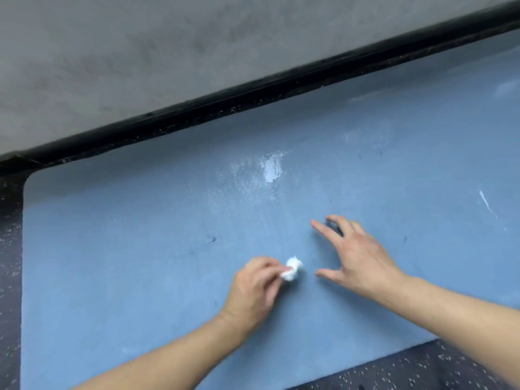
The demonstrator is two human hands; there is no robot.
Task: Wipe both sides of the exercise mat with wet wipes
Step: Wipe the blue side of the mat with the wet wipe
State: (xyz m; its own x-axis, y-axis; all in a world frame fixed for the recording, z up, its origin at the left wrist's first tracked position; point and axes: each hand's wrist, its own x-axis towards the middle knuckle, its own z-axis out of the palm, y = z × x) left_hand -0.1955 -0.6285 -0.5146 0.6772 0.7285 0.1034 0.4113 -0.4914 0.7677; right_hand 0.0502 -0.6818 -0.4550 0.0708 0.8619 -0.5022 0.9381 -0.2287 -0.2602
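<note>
The blue exercise mat (140,277) lies flat on the speckled floor (8,249); near its front edge the left hand (253,288) pinches a balled wet wipe (292,268); the right hand (357,257) rests spread, fingers (320,226) released.

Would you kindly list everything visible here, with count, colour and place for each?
mat: one, blue, flat on the floor, filling most of the view
wet patch: one, shiny whitish, on the mat beyond the hands
wipe: one, white, wadded, on the mat at the left hand's fingertips
floor: dark, speckled white, left of and nearer than the mat
baseboard: one, black, along the mat's far edge
wall: grey, above the baseboard
left hand: pinches the wipe
right hand: fingers spread over the mat
</note>
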